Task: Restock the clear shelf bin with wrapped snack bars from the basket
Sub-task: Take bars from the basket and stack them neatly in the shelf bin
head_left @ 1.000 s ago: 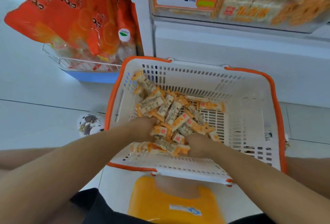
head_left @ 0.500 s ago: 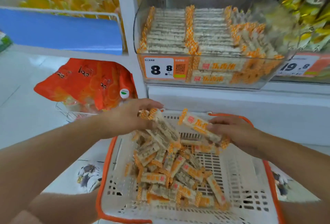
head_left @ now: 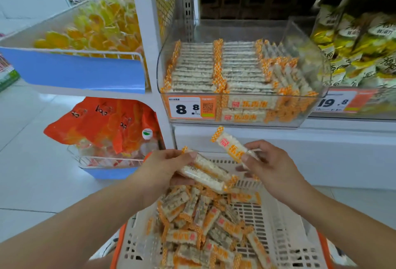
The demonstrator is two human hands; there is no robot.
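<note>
A white basket with an orange rim (head_left: 285, 238) sits low in front of me, holding a heap of wrapped snack bars (head_left: 205, 226) with orange-checked ends. My left hand (head_left: 162, 170) grips a small stack of bars (head_left: 205, 174) above the basket. My right hand (head_left: 270, 166) pinches a single bar (head_left: 230, 145), tilted up to the left. Both hands hover below the clear shelf bin (head_left: 308, 58), which holds neat rows of the same bars on the left and middle and looser ones at its right side.
A price tag reading 8.8 (head_left: 191, 107) is on the bin's front. Orange snack bags (head_left: 102, 123) lie in a wire rack at lower left. Yellow packets (head_left: 360, 50) fill the shelf to the right, and yellow sweets (head_left: 92, 31) a blue-fronted shelf at left.
Both hands came up out of the basket with bars and rose toward the shelf. My view tilted up from the basket to the clear bin.
</note>
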